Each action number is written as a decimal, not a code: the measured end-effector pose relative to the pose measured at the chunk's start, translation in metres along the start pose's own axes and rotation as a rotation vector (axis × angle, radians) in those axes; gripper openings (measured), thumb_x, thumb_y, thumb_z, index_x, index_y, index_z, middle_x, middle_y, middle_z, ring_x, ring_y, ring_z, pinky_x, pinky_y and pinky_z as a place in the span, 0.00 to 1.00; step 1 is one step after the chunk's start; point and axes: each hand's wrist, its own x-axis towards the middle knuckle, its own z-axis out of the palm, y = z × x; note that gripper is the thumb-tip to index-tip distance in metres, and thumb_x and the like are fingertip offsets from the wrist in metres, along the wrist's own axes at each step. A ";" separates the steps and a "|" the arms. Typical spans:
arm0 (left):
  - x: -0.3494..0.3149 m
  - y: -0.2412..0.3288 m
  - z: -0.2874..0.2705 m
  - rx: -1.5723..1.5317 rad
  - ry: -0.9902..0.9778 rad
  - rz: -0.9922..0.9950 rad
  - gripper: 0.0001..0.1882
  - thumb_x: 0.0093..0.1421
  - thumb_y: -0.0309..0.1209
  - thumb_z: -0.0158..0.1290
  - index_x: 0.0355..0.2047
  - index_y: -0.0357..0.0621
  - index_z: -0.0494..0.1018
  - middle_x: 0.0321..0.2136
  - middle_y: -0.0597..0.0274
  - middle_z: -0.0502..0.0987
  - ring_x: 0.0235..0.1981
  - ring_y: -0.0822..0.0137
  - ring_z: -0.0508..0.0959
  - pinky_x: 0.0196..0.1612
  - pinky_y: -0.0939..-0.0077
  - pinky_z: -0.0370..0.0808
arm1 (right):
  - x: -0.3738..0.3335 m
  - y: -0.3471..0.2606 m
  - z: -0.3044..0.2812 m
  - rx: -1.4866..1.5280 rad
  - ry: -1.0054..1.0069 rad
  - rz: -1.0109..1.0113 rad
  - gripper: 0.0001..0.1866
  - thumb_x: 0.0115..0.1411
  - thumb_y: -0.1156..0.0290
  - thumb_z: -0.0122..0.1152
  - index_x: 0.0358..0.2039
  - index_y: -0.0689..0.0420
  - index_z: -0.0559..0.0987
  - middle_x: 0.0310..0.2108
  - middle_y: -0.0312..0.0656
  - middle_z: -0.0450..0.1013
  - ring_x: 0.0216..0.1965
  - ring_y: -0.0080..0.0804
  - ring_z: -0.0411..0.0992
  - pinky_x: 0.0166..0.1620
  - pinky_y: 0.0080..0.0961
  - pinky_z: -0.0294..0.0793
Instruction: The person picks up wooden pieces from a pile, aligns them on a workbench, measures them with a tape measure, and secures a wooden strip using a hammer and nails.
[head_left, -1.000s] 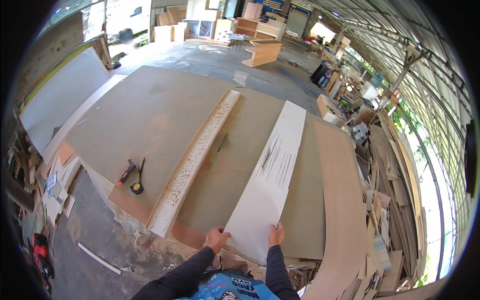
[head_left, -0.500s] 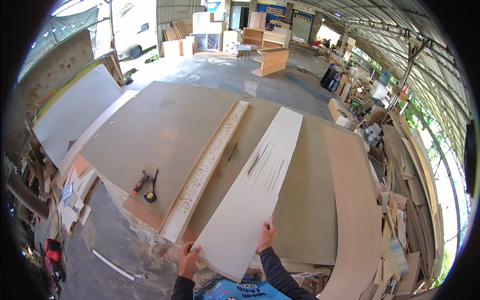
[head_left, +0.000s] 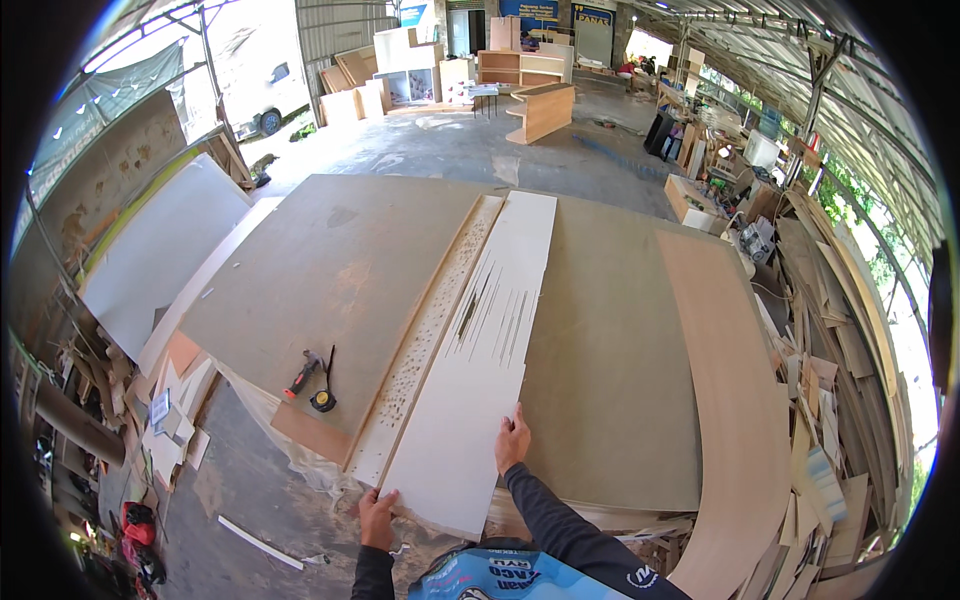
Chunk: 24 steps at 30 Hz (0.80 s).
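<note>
A long white board [head_left: 450, 430] with dark slits across its middle lies lengthwise on the large worktable [head_left: 610, 400]. My left hand [head_left: 377, 517] grips its near left corner, fingers over the top face. At its right edge, a little farther up, my right hand [head_left: 512, 440] is closed on the board. Close along the board's left side rests a narrow panel [head_left: 415, 365] with a raised wooden edge and many small dark marks. The white board covers part of this panel's right side or touches it; I cannot tell which.
A hammer [head_left: 303, 373] and a tape measure [head_left: 323, 400] lie left of the narrow panel. A brown wood strip [head_left: 725, 400] runs along the table's right side. Offcuts [head_left: 820, 400] pile up at the right. A white sheet [head_left: 165, 255] leans at the left; cabinets [head_left: 520, 68] stand far back.
Both hands have shifted the white board leftward, its far end swinging left against the narrow panel. The pencil-like dark stick between the two is now out of sight. My view has turned slightly.
</note>
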 end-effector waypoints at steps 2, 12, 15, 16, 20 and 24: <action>0.005 -0.004 0.000 -0.018 0.030 0.005 0.12 0.56 0.25 0.58 0.40 0.35 0.73 0.31 0.63 0.78 0.27 0.72 0.77 0.29 0.79 0.73 | 0.003 0.004 0.008 -0.017 0.013 -0.008 0.25 0.61 0.76 0.51 0.59 0.68 0.66 0.53 0.62 0.69 0.51 0.48 0.72 0.53 0.30 0.69; 0.029 -0.042 -0.021 -0.179 0.130 -0.151 0.06 0.57 0.25 0.59 0.33 0.41 0.72 0.27 0.64 0.76 0.25 0.66 0.77 0.30 0.71 0.75 | 0.016 0.033 0.035 -0.184 -0.009 -0.066 0.26 0.60 0.76 0.53 0.59 0.68 0.66 0.40 0.63 0.75 0.38 0.50 0.77 0.42 0.35 0.74; 0.034 -0.055 -0.029 -0.154 0.121 -0.202 0.06 0.59 0.26 0.58 0.30 0.42 0.71 0.26 0.64 0.75 0.25 0.66 0.77 0.30 0.68 0.77 | 0.023 0.053 0.042 -0.161 0.038 -0.162 0.26 0.60 0.76 0.53 0.59 0.68 0.66 0.40 0.63 0.75 0.37 0.50 0.77 0.40 0.37 0.74; 0.035 -0.056 -0.028 -0.148 0.123 -0.211 0.07 0.59 0.27 0.58 0.29 0.43 0.70 0.25 0.64 0.75 0.25 0.65 0.77 0.31 0.68 0.77 | 0.024 0.055 0.042 -0.178 0.019 -0.137 0.26 0.60 0.76 0.54 0.59 0.68 0.66 0.40 0.64 0.75 0.37 0.50 0.77 0.40 0.37 0.74; 0.036 -0.060 -0.025 -0.097 0.158 -0.217 0.07 0.60 0.27 0.57 0.29 0.40 0.70 0.23 0.61 0.74 0.22 0.65 0.77 0.27 0.68 0.78 | 0.026 0.062 0.041 -0.327 -0.072 -0.071 0.27 0.59 0.73 0.54 0.60 0.65 0.66 0.34 0.60 0.76 0.36 0.50 0.76 0.40 0.37 0.75; 0.038 -0.068 -0.023 -0.017 0.216 -0.225 0.08 0.59 0.27 0.57 0.29 0.37 0.69 0.22 0.58 0.74 0.18 0.64 0.76 0.22 0.69 0.78 | 0.029 0.066 0.036 -0.562 -0.105 -0.101 0.29 0.57 0.67 0.58 0.59 0.60 0.68 0.38 0.56 0.72 0.37 0.51 0.74 0.44 0.39 0.74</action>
